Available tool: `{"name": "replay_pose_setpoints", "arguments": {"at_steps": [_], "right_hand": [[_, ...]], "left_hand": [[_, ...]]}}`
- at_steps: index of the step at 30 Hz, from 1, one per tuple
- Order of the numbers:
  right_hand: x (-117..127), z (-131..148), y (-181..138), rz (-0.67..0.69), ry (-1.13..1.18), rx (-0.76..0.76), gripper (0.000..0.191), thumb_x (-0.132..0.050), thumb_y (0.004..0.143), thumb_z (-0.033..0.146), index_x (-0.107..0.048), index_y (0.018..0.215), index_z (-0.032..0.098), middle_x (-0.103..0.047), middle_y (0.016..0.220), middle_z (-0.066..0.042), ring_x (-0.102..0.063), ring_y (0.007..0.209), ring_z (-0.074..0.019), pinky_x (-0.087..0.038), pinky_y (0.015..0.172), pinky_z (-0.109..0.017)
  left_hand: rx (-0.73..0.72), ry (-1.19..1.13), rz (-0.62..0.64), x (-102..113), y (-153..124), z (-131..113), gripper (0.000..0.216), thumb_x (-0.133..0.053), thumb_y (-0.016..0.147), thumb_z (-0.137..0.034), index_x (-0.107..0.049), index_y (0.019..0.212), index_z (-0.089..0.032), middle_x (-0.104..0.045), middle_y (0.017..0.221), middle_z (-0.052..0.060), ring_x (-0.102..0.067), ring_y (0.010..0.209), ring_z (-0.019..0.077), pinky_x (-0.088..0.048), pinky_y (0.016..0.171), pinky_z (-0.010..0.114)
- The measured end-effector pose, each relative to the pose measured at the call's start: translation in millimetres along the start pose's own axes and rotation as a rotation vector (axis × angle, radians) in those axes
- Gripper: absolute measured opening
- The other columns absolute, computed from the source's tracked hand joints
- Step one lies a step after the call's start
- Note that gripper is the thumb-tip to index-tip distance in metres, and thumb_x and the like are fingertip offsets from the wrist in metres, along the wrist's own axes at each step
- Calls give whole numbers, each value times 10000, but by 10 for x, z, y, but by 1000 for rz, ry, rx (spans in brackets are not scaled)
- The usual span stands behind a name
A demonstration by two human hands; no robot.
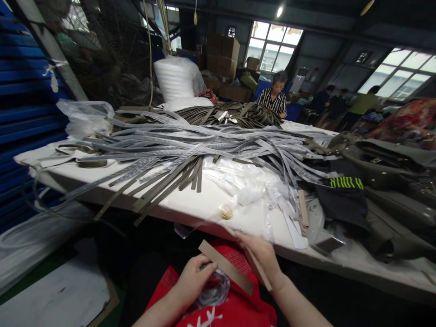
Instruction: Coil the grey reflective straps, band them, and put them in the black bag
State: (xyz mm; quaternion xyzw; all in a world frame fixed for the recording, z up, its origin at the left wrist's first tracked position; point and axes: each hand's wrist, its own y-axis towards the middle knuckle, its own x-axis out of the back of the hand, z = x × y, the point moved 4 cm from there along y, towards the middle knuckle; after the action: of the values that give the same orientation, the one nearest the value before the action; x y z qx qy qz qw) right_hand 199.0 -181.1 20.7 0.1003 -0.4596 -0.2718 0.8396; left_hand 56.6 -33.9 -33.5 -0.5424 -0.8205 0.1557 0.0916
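Observation:
Low over my lap, my left hand (197,278) is closed, its thumb pressing on a coiled strap in clear plastic (214,294). A flat tan cardboard strip (229,269) slants away from its fingertips; whether they pinch it too, I cannot tell. By the table edge, my right hand (261,255) is closed around a second cardboard strip (259,269), seen nearly edge-on. Beneath both hands lies the red apron (252,313) with white marks. Just beyond them, a round yellow tape roll (226,211) rests on the white table (185,206).
Long plastic-sleeved straps (190,141) spread across the table, with bare dark straps (163,193) overhanging the front edge. Crumpled clear bags (245,181) lie centrally. Dark bags (391,195) and small cardboard pieces (303,209) occupy the right. A person in stripes (272,97) sits beyond.

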Motion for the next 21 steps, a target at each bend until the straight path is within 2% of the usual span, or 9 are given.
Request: {"name": "replay_pose_setpoints", "arguments": {"at_steps": [3, 6, 9, 11, 12, 13, 16, 19, 21], "right_hand": [[552, -495, -129, -270, -310, -148, 418, -413, 952, 203, -534, 1351, 229, -694, 1094, -111, -659, 983, -238, -506, 917, -382], [1042, -999, -249, -318, -589, -397, 447, -407, 914, 203, -541, 1341, 189, -638, 1194, -183, -615, 1059, -323, -464, 958, -494], [1248, -1153, -310, -406, -665, -557, 492, -478, 869, 259, -516, 1330, 91, -603, 1194, -249, -581, 1092, -381, -456, 939, -560], [1135, -991, -272, -409, -510, -548, 455, -508, 875, 339, -560, 1263, 107, -636, 1115, -213, -622, 996, -333, -493, 903, -511], [1000, -847, -228, -349, -376, -524, 429, -511, 885, 373, -580, 1232, 130, -651, 1082, -182, -638, 949, -297, -512, 881, -471], [823, -668, -174, -245, -228, -487, 419, -516, 893, 399, -585, 1225, 152, -659, 1067, -154, -646, 921, -265, -526, 866, -433], [182, -42, -57, 230, 73, -323, 540, -580, 878, 391, -462, 1381, 234, -615, 1208, -111, -619, 1051, -231, -506, 932, -379], [-271, 345, -71, 557, 49, -167, 600, -585, 877, 276, -392, 1445, 273, -586, 1230, -104, -612, 1071, -228, -494, 947, -364], [-368, 373, -90, 617, -57, -137, 507, -494, 909, 191, -450, 1412, 230, -621, 1139, -116, -641, 989, -228, -516, 888, -361]], "left_hand": [[8, -2, -37, 25, -4, 6, 327, -632, 707, -473, -641, 585, -169, -578, 543, 8, -549, 628, 192, -423, 589, 273], [16, 12, -54, 39, -5, 2, 341, -629, 700, -484, -594, 539, -185, -522, 483, -9, -559, 640, 204, -427, 598, 279], [18, 41, -54, 30, 11, -8, 325, -603, 710, -463, -599, 553, -179, -553, 509, -2, -563, 630, 198, -425, 587, 276], [9, 51, -44, 16, 28, -13, 298, -582, 720, -434, -635, 608, -163, -612, 577, 11, -566, 622, 188, -430, 591, 276], [8, 50, -39, 9, 35, -13, 290, -574, 722, -422, -654, 642, -155, -639, 617, 19, -570, 622, 185, -434, 596, 276], [9, 46, -36, 5, 40, -10, 287, -568, 725, -412, -669, 675, -148, -661, 656, 27, -575, 627, 183, -439, 602, 278], [7, 38, -33, 6, 34, -3, 276, -557, 739, -375, -699, 752, -139, -700, 749, 44, -599, 674, 188, -454, 637, 279], [-21, 56, -34, 31, -1, 2, 270, -546, 769, -354, -710, 786, -140, -709, 793, 48, -606, 728, 190, -457, 678, 274], [-36, 76, -42, 58, -27, 21, 294, -531, 804, -378, -707, 776, -144, -699, 783, 44, -596, 731, 182, -451, 683, 268]]}}
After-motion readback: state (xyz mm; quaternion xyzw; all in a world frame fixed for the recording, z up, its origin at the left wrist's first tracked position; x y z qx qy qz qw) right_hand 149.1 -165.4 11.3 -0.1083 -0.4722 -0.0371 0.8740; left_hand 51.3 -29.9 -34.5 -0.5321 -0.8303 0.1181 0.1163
